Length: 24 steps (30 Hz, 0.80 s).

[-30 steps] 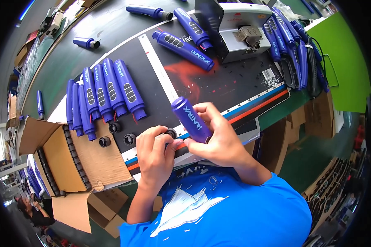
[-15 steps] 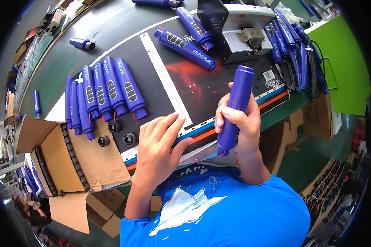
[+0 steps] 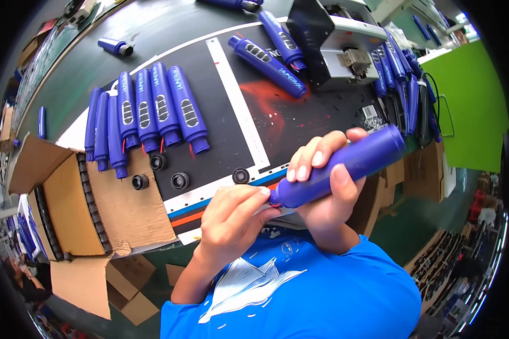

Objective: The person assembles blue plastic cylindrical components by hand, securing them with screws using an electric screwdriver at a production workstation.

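Note:
My right hand (image 3: 331, 195) is wrapped round a purple tube-shaped housing (image 3: 350, 164), held tilted with its wide end up to the right. Its narrow end, where a bit of red wire shows, points toward my left hand (image 3: 234, 217). The left thumb and fingertips are pinched at that narrow end; whether they grip the wire or the rim is hidden. On the black mat (image 3: 209, 82), a black plastic ring (image 3: 240, 175) lies just beyond my left hand. Farther left are more black rings (image 3: 180, 181). A row of purple housings (image 3: 188, 110) with red wires lies behind them.
An open cardboard box (image 3: 73, 206) with black rings along its sides stands at left. At the back are a grey and black machine (image 3: 345, 56) and two loose housings (image 3: 268, 66). More housings (image 3: 398, 62) are piled at right beside a green panel (image 3: 469, 107).
The housing has swung from nearly upright to a slant, its narrow end now toward my left. My left hand has closed at that end. A black ring now shows beyond my left hand.

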Tool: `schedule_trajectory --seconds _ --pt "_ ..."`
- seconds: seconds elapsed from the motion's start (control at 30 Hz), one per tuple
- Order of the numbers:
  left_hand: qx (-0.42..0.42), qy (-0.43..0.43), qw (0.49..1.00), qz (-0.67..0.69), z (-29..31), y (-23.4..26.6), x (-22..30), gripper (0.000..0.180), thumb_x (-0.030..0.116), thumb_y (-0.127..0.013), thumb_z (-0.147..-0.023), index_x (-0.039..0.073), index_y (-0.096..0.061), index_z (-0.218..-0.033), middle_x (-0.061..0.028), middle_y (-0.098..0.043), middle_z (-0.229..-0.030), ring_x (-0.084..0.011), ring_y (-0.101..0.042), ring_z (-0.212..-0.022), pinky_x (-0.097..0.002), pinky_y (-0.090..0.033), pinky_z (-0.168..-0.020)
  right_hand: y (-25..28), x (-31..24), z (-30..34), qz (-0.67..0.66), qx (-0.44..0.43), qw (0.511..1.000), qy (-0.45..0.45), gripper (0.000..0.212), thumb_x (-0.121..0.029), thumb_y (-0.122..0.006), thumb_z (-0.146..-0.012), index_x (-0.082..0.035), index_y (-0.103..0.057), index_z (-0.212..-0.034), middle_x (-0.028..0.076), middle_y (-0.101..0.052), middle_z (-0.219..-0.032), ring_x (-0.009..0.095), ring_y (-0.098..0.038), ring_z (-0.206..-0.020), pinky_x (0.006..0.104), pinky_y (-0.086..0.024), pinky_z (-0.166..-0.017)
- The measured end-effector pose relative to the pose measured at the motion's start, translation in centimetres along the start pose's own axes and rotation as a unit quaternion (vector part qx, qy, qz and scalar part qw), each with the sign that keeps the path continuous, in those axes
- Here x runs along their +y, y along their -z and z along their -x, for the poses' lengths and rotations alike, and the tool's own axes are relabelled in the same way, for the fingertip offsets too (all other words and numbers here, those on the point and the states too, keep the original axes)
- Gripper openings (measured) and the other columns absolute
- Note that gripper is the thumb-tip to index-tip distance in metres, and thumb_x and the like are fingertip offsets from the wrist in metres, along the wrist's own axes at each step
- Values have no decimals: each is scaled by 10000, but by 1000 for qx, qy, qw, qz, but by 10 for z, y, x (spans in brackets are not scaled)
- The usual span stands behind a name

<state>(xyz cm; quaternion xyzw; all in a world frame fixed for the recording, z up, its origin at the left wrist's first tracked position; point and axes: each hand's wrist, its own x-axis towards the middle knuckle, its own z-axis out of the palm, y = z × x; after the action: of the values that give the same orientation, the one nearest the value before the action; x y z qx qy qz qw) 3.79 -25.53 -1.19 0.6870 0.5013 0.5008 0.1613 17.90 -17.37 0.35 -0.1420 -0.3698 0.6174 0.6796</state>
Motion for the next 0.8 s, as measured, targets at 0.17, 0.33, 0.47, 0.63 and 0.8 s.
schedule_trajectory --seconds 0.17,0.33,0.47,0.63,0.8 --pt "17 0 1000 -11 14 12 -7 236 -112 -746 -714 -32 -706 -932 -138 -688 -850 -266 -667 -744 -337 -522 -654 -13 1 2 76 -171 982 -26 559 130 -663 -784 -103 -342 -1177 170 -585 -893 233 -658 -767 390 -591 -714" --pt "24 21 999 -11 19 21 -8 214 -84 -754 -722 -11 -700 -915 -113 -676 -833 -258 -647 -738 -336 -501 -638 -19 2 2 161 -208 964 -24 334 -21 -638 -876 -121 -400 -1088 86 -532 -771 188 -576 -610 358 -524 -605" --pt "44 35 998 -25 14 18 -13 190 -50 -757 -745 -2 -655 -898 -111 -658 -869 -277 -616 -729 -368 -486 -658 -22 19 -5 163 -211 964 -6 310 -19 -622 -874 -114 -408 -1077 83 -528 -770 188 -572 -607 358 -522 -608" --pt "74 99 990 63 19 23 -21 266 -72 -713 -765 -34 -682 -1026 -179 -698 -1042 -323 -692 -949 -383 -567 -815 -30 22 -15 94 -236 967 -11 381 92 -604 -828 -106 -377 -1063 93 -546 -782 187 -579 -631 377 -535 -626" --pt "57 35 997 -28 19 28 -25 317 -90 -691 -739 -51 -681 -1054 -154 -670 -961 -302 -660 -811 -370 -547 -717 -33 22 -12 183 -306 934 30 416 120 -611 -808 -101 -397 -1088 94 -548 -784 193 -575 -632 381 -542 -627"
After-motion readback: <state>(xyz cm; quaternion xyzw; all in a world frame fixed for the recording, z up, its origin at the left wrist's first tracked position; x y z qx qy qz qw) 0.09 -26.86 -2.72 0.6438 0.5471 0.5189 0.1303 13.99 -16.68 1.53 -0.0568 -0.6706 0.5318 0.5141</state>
